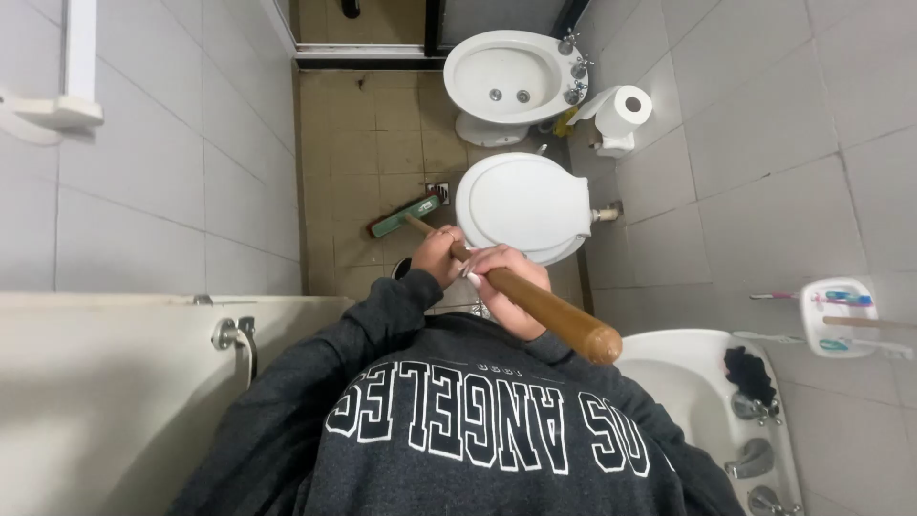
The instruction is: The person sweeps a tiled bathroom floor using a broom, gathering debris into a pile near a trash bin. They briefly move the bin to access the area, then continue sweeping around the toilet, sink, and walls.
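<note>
Hands: two, left hand [435, 253] and right hand [511, 287], both wrapped tight around one wooden broom handle [554, 313].
Broom head: one green broom head [406, 216] on the tiled floor [363, 134], beside the toilet [523, 205].
Fixtures: one toilet, one bidet [506, 81], one sink [688, 382].
Paper: one toilet roll [623, 107].

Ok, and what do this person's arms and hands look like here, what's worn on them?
Both hands are bare, with no gloves. The left hand comes out of a long dark grey sweatshirt sleeve with a ribbed cuff. The right hand shows pale, light-coloured fingernails; its sleeve is hidden. No rings or watch can be made out.
</note>
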